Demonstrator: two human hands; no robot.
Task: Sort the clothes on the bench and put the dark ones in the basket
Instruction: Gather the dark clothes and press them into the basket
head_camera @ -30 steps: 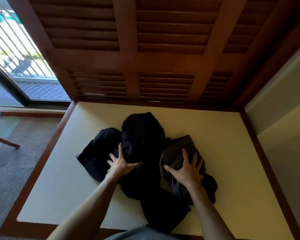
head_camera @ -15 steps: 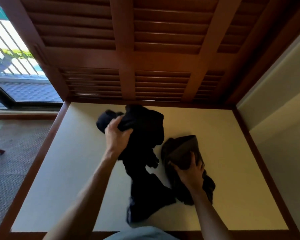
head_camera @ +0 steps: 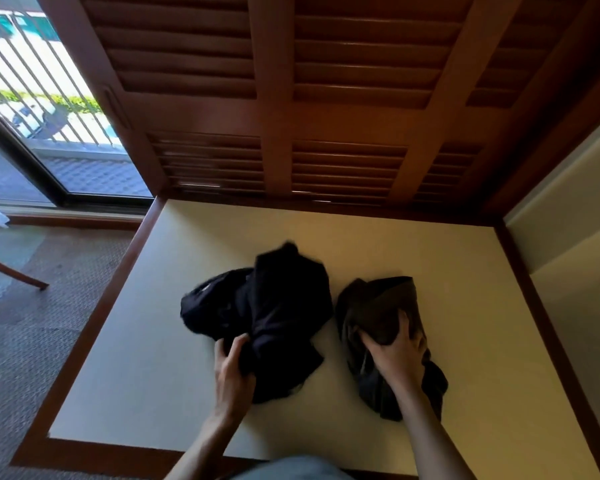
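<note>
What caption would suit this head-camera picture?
Each hand grips dark clothing on the bench: left hand the black bundle, right hand the grey-brown garment.

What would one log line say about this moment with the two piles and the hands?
left hand: grips black clothes | right hand: grips grey-brown garment | piles: apart on bench | basket: not in view

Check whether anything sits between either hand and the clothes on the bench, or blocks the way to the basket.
Nothing does: the left hand grips the black garment, the right hand grips the grey-brown garment. No basket is in view.
</note>
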